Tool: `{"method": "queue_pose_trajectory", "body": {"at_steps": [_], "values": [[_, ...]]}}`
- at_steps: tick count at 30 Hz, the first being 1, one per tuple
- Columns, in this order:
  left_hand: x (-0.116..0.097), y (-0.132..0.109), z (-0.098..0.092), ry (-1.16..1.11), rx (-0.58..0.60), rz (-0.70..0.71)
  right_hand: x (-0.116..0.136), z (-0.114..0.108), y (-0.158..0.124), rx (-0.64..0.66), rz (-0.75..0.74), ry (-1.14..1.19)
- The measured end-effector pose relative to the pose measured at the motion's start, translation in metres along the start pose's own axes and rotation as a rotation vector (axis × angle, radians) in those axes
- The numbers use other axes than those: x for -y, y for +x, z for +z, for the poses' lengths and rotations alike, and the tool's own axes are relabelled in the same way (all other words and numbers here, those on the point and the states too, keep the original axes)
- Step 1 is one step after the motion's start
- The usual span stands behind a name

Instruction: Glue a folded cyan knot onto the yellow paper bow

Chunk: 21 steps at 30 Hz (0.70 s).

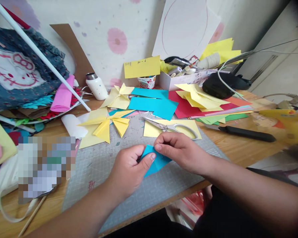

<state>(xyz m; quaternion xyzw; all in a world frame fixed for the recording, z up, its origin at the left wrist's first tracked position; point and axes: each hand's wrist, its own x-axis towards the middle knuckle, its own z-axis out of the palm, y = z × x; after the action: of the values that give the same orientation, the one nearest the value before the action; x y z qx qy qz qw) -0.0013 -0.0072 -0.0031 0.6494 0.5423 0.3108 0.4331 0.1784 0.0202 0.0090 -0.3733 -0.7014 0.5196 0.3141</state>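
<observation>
Between my two hands is a piece of blue paper (155,165), folded at its upper edge, held over the grey cutting mat (94,198). My left hand (130,168) pinches its left side, thumb lying on top. The fingers of my right hand (181,148) are closed on its upper right edge. Just beyond my right hand, metal scissors (173,127) rest on a pale yellow sheet (149,128). Farther off are more blue paper strips (154,105). To their left lie a folded yellow paper bow (106,124) and a paler folded one (121,96).
A black-handled knife (248,133) and a blurred yellow glue gun (283,117) lie at the right. Red sheets (180,105) and pale yellow papers (198,97) are stacked behind. A white bottle (97,86) leans at the back left, near a white paper roll (73,125).
</observation>
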Motion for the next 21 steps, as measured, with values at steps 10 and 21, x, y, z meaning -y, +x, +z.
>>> {"method": "queue_pose_trajectory", "body": {"at_steps": [10, 21], "values": [[-0.005, -0.002, -0.001, 0.023, 0.056, 0.1, -0.008, 0.007, -0.004, -0.067, -0.093, -0.159], [0.0, -0.003, 0.0, -0.423, 0.165, -0.01, -0.007, 0.001, -0.009, -0.028, -0.103, -0.012]]}}
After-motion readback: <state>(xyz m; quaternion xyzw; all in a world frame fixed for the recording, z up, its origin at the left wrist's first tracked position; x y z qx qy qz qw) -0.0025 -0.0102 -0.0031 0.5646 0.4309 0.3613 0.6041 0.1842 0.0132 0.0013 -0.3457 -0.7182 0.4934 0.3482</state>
